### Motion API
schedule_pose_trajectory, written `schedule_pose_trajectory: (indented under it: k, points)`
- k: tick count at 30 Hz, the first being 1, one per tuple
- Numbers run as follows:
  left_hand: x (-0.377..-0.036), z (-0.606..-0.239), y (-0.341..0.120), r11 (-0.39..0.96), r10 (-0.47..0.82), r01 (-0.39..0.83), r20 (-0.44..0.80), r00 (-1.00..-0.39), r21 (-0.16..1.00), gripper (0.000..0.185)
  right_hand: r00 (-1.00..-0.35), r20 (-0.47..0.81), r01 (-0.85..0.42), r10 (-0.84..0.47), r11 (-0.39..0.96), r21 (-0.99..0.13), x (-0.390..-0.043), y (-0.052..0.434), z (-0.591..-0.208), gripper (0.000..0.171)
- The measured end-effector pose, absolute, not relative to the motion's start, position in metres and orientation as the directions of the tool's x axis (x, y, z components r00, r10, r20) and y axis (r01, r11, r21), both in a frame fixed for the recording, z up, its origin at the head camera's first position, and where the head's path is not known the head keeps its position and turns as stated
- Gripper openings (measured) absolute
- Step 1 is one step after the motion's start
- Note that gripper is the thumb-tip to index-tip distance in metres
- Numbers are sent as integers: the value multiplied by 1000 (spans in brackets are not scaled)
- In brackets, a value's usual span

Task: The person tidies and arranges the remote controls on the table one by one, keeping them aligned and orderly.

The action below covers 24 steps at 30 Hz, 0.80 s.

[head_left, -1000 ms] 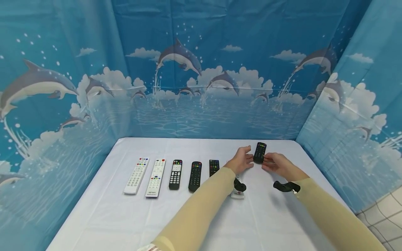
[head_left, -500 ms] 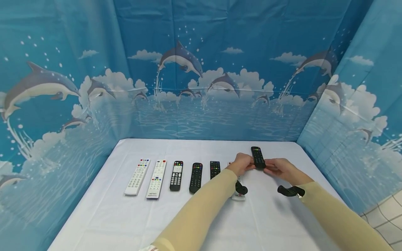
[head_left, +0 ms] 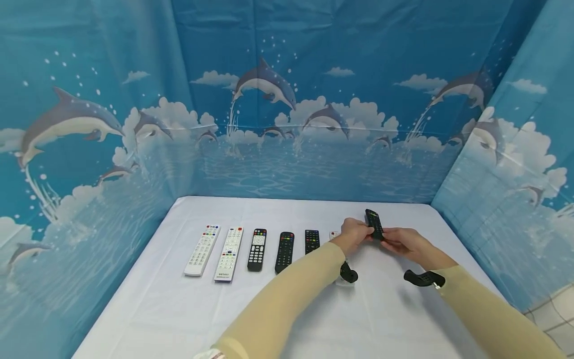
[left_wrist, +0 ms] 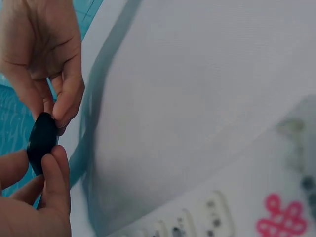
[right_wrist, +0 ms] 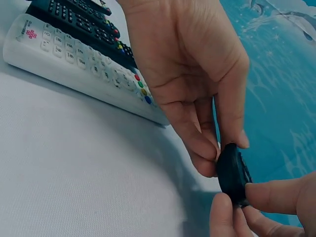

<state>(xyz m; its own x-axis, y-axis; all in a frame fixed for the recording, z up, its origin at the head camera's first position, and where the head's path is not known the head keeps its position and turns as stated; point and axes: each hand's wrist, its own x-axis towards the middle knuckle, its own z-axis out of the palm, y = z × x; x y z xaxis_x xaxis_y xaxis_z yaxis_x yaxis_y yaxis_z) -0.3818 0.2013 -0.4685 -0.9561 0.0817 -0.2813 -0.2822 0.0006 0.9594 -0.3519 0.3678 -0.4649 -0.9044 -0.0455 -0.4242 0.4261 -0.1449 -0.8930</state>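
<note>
A small black remote [head_left: 374, 224] is held above the white table [head_left: 403, 324], near its far right side, pinched from both sides at its near end: by the fingertips of the left hand [head_left: 356, 235] and of the right hand [head_left: 405, 242]. To the left, a row of remotes [head_left: 255, 247] is laid side by side, a white remote [right_wrist: 84, 64] lying nearest the hands.
</note>
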Motion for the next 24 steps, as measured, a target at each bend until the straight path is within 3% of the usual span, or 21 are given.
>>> schedule_pose_trajectory:
  k: [10, 18, 24]
  points:
    - [-365, -463, 190, 62, 113, -196, -202, -973, 979, 15, -928, -372, 372, 20, 92, -924, -341, 361, -453, 63]
    - [-342, -466, 173, 81, 166, -107, -120, -979, 991, 16, -957, -286, 263, -45, 280, -923, -324, 353, -451, 66]
    - [-327, -465, 163, 139, 161, -110, -132, -978, 984, 14, -951, -288, 244, -111, 304, -921, -309, 349, -452, 74]
